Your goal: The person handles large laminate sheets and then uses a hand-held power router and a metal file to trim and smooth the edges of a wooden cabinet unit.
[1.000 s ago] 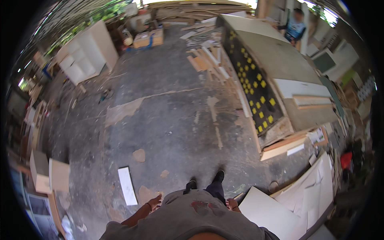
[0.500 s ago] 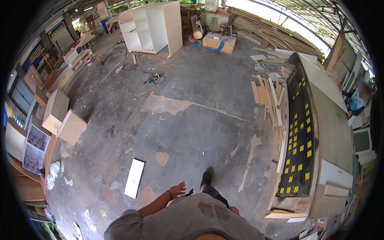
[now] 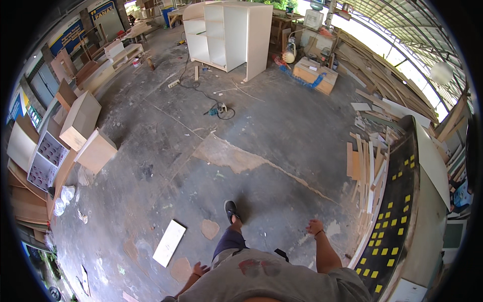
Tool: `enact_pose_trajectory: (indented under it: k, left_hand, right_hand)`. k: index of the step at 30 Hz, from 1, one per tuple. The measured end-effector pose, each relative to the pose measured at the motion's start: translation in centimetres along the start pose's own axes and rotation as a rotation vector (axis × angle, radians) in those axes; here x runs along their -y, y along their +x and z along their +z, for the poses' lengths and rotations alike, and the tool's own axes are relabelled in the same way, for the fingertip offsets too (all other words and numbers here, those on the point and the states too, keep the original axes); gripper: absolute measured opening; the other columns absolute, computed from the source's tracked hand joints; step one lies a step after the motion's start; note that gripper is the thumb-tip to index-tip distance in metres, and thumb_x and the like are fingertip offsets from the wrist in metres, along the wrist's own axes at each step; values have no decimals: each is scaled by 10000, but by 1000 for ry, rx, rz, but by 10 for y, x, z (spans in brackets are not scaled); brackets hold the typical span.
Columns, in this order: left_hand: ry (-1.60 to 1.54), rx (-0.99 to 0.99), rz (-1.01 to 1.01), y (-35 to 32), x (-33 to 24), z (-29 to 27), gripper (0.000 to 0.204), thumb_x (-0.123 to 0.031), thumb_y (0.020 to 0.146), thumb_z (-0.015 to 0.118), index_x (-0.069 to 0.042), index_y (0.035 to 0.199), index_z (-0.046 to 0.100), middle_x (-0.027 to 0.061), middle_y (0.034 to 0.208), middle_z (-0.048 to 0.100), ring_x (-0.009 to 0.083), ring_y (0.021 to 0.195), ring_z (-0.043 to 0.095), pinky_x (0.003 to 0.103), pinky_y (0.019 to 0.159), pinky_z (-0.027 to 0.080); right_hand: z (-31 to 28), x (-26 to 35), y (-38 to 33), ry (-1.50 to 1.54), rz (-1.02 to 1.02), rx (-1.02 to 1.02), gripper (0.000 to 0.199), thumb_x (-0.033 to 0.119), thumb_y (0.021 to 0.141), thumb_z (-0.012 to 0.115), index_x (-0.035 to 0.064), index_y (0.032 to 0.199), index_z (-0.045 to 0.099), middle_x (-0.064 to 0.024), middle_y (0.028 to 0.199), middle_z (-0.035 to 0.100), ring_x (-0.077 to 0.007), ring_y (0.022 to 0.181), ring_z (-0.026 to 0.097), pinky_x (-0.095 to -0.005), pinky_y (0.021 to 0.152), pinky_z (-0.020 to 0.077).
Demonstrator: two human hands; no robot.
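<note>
My left hand (image 3: pixel 200 269) hangs low beside my left hip, its fingers loosely apart and nothing in them. Out in front of my right side is my right hand (image 3: pixel 315 227), with a dark band at the wrist; its fingers are loosely bent and it holds nothing. Both hands hang in the air and touch nothing. Nearest to the left hand, a white rectangular board (image 3: pixel 169 243) lies flat on the grey concrete floor (image 3: pixel 271 211). One foot in a black shoe (image 3: pixel 231 209) is stepped forward between the hands.
A white cabinet (image 3: pixel 229 38) stands ahead. Before it, a corded power tool (image 3: pixel 219 108) lies on the floor. Wooden strips (image 3: pixel 365 166) and a black panel with yellow squares (image 3: pixel 390 226) line the right. Box-like wooden units (image 3: pixel 80 121) stand at the left.
My right hand has swung forward from beside the hip, while the left has swung back. The other foot is now forward. The view has turned left, so the cabinet appears further right.
</note>
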State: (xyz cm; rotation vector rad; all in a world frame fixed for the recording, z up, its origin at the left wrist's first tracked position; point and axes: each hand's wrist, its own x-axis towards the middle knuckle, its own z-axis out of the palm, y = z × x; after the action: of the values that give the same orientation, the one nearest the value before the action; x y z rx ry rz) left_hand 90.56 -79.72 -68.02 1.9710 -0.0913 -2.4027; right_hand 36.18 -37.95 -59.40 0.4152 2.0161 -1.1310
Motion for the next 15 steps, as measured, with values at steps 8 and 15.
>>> enact_pose_trajectory:
  k: [8, 15]
  left_hand:
    - [487, 79, 238, -98, -179, 319, 617, -551, 918, 419, -117, 1354, 461, 110, 1388, 484, 252, 1253, 461, 447, 1035, 308]
    - [622, 161, 723, -165, -387, 506, 614, -517, 904, 486, -166, 1402, 411, 50, 1382, 501, 220, 1229, 488, 443, 1003, 311]
  right_hand:
    - [146, 217, 65, -325, -251, 362, 328, 132, 831, 619, 114, 1157, 585, -75, 846, 650, -222, 768, 682, -411, 629, 551]
    - [189, 254, 124, -42, 135, 334, 314, 191, 836, 610, 118, 1140, 587, -79, 973, 638, -230, 906, 628, -410, 741, 526]
